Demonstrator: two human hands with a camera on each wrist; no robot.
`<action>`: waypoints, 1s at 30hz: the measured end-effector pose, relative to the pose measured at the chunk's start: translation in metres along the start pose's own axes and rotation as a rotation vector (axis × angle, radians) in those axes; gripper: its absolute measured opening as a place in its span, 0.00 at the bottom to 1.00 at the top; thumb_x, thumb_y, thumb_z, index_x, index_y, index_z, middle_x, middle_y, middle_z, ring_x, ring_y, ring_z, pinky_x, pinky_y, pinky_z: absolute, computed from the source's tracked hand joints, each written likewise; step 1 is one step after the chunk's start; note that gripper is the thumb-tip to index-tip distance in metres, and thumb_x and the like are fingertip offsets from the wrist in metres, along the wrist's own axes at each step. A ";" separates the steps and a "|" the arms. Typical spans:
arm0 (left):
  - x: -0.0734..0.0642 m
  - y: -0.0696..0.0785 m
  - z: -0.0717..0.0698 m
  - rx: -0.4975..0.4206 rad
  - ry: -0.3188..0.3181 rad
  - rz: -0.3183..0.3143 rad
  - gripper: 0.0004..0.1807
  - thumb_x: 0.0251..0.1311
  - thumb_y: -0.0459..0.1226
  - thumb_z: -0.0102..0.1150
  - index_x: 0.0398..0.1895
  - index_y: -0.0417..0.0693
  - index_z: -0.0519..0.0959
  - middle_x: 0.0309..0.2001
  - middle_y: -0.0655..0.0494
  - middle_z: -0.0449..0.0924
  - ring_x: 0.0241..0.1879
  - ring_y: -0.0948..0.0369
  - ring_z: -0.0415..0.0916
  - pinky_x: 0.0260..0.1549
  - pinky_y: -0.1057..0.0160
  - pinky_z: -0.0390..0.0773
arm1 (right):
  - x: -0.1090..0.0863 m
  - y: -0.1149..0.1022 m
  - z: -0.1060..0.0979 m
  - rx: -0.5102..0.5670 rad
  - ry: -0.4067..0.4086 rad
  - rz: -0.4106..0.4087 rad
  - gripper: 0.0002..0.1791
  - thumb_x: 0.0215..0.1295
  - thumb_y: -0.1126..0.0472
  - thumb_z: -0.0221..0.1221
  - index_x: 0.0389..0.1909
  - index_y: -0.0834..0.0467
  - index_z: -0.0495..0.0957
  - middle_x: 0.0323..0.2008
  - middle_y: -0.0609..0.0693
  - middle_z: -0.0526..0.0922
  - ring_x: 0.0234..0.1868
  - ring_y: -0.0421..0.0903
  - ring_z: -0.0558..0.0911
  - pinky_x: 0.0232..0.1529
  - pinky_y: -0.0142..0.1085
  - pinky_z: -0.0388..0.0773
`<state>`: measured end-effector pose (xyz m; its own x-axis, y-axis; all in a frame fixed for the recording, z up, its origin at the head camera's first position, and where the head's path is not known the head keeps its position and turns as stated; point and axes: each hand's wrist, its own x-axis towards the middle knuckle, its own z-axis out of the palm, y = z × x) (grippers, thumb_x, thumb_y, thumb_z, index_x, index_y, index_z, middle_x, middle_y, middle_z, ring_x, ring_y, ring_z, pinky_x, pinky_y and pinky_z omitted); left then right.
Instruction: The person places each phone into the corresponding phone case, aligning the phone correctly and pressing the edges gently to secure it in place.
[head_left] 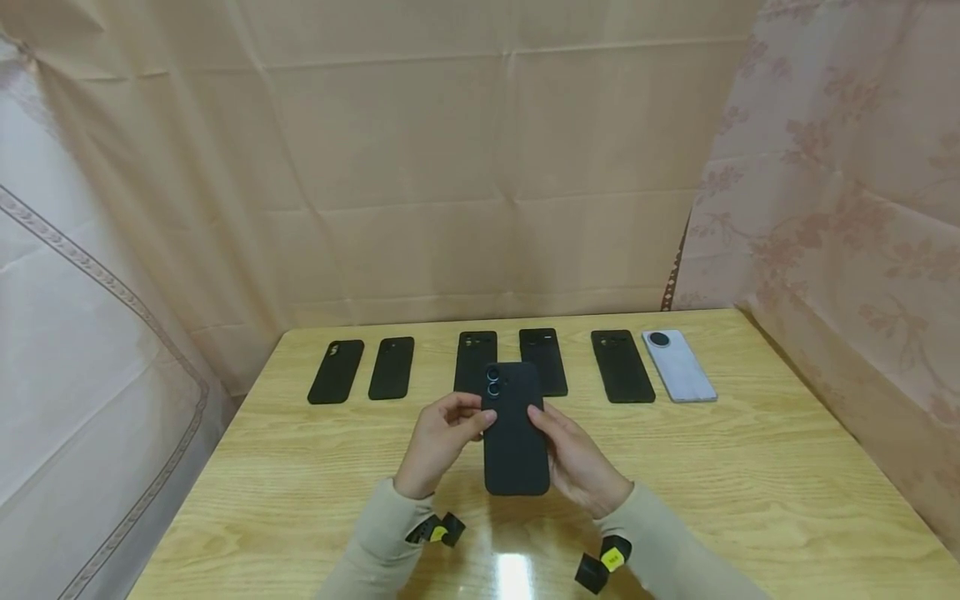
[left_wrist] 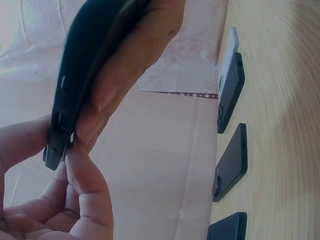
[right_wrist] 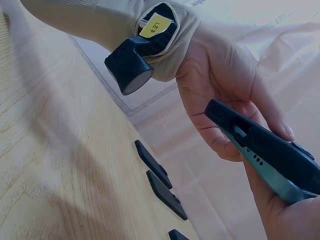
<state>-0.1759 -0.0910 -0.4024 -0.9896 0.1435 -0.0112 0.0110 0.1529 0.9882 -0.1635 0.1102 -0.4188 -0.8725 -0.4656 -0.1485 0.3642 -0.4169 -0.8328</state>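
Observation:
A phone in a black case [head_left: 516, 442] is held upright over the table, its back with two round lenses facing me. My left hand [head_left: 438, 442] pinches its upper left edge between thumb and fingers. On the other side my right hand [head_left: 585, 467] grips the right edge, thumb on the back and fingers behind. In the right wrist view, a blue-green phone edge [right_wrist: 272, 179] with a row of small holes shows beside the black case [right_wrist: 280, 155], with a gap between them near the port cutout. The phone's front is hidden in the head view.
Along the table's [head_left: 300, 492] far side lie several black cases or cased phones, among them one [head_left: 335, 372] at far left and another [head_left: 624, 368] at right. A pale phone [head_left: 681, 368] with a round black camera lies at the row's right end. Beige cloth [head_left: 480, 167] hangs behind.

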 end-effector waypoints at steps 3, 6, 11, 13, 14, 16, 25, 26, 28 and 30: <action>0.002 0.003 -0.001 0.005 -0.003 0.008 0.18 0.63 0.39 0.64 0.51 0.36 0.79 0.42 0.45 0.82 0.37 0.61 0.78 0.43 0.56 0.84 | -0.001 -0.001 0.000 -0.016 0.001 0.002 0.34 0.77 0.49 0.47 0.76 0.60 0.49 0.53 0.42 0.80 0.54 0.36 0.81 0.57 0.34 0.79; 0.006 0.005 -0.003 -0.006 -0.001 0.011 0.18 0.63 0.39 0.63 0.52 0.36 0.79 0.44 0.44 0.83 0.37 0.61 0.79 0.43 0.56 0.84 | -0.001 -0.001 -0.001 -0.030 -0.001 0.008 0.35 0.77 0.48 0.48 0.76 0.60 0.49 0.53 0.42 0.80 0.54 0.36 0.81 0.57 0.34 0.79; 0.013 0.007 -0.007 -0.033 -0.009 -0.009 0.19 0.64 0.39 0.62 0.53 0.36 0.79 0.45 0.44 0.83 0.37 0.60 0.81 0.46 0.55 0.84 | 0.000 0.000 -0.002 -0.039 -0.026 0.009 0.35 0.77 0.49 0.46 0.76 0.61 0.48 0.51 0.42 0.81 0.53 0.37 0.82 0.55 0.35 0.81; 0.016 0.009 -0.008 -0.047 -0.011 -0.013 0.18 0.65 0.39 0.61 0.53 0.36 0.79 0.44 0.45 0.83 0.37 0.60 0.81 0.47 0.54 0.84 | 0.000 0.000 -0.002 -0.044 -0.032 0.010 0.35 0.78 0.49 0.46 0.76 0.61 0.48 0.51 0.42 0.81 0.52 0.37 0.82 0.54 0.35 0.81; 0.018 0.009 -0.009 -0.051 -0.010 -0.011 0.18 0.66 0.40 0.61 0.53 0.36 0.79 0.44 0.45 0.84 0.36 0.60 0.82 0.48 0.53 0.84 | 0.000 0.001 -0.002 -0.046 -0.033 0.012 0.35 0.77 0.49 0.46 0.76 0.61 0.48 0.51 0.42 0.81 0.52 0.37 0.82 0.54 0.35 0.81; 0.021 0.011 -0.010 -0.061 -0.005 -0.008 0.17 0.66 0.40 0.60 0.52 0.37 0.80 0.42 0.46 0.84 0.35 0.60 0.82 0.47 0.54 0.84 | 0.000 0.001 -0.002 -0.050 -0.031 0.017 0.35 0.77 0.48 0.47 0.76 0.60 0.48 0.51 0.42 0.81 0.53 0.37 0.81 0.55 0.35 0.81; 0.030 0.012 -0.008 -0.065 0.036 0.010 0.16 0.65 0.42 0.61 0.45 0.37 0.83 0.35 0.53 0.83 0.32 0.62 0.79 0.42 0.59 0.84 | 0.001 0.003 -0.003 -0.058 -0.056 0.015 0.36 0.77 0.48 0.46 0.77 0.59 0.47 0.53 0.41 0.80 0.54 0.36 0.81 0.56 0.34 0.80; 0.031 0.012 -0.008 -0.063 0.040 0.014 0.16 0.65 0.42 0.61 0.44 0.37 0.83 0.34 0.54 0.82 0.31 0.62 0.79 0.41 0.59 0.84 | 0.001 0.002 -0.003 -0.059 -0.068 0.007 0.36 0.77 0.48 0.46 0.77 0.60 0.46 0.53 0.41 0.80 0.54 0.36 0.81 0.56 0.33 0.80; 0.032 0.012 -0.007 -0.065 0.046 0.019 0.15 0.65 0.41 0.61 0.43 0.37 0.84 0.32 0.55 0.82 0.31 0.62 0.79 0.39 0.60 0.84 | 0.000 0.002 -0.003 -0.057 -0.088 -0.006 0.36 0.78 0.49 0.45 0.77 0.61 0.45 0.53 0.41 0.80 0.54 0.36 0.81 0.55 0.33 0.80; 0.033 0.012 -0.007 -0.070 0.055 0.020 0.14 0.65 0.41 0.61 0.42 0.36 0.84 0.31 0.56 0.82 0.30 0.63 0.79 0.37 0.61 0.84 | 0.000 0.002 -0.003 -0.054 -0.104 -0.014 0.35 0.78 0.50 0.45 0.77 0.62 0.45 0.52 0.42 0.81 0.54 0.37 0.82 0.55 0.33 0.80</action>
<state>-0.2095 -0.0910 -0.3904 -0.9956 0.0919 0.0154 0.0229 0.0815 0.9964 -0.1637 0.1114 -0.4216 -0.8379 -0.5395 -0.0832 0.3321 -0.3828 -0.8621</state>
